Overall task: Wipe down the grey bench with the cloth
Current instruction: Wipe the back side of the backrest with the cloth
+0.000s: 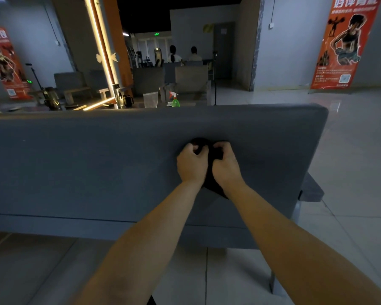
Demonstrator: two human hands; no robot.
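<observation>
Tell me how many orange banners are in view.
2. The left banner stands by the left wall behind the grey bench; the right banner stands by the right wall. Others may be hidden out of frame.

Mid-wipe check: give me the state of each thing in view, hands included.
left hand: fingers curled, gripping the cloth.
right hand: fingers curled, gripping the cloth too.
cloth: dark, bunched between both hands, in front of the backrest.
grey bench: backrest upright; contact with cloth unclear.
spray bottle: upright behind the bench.
</observation>
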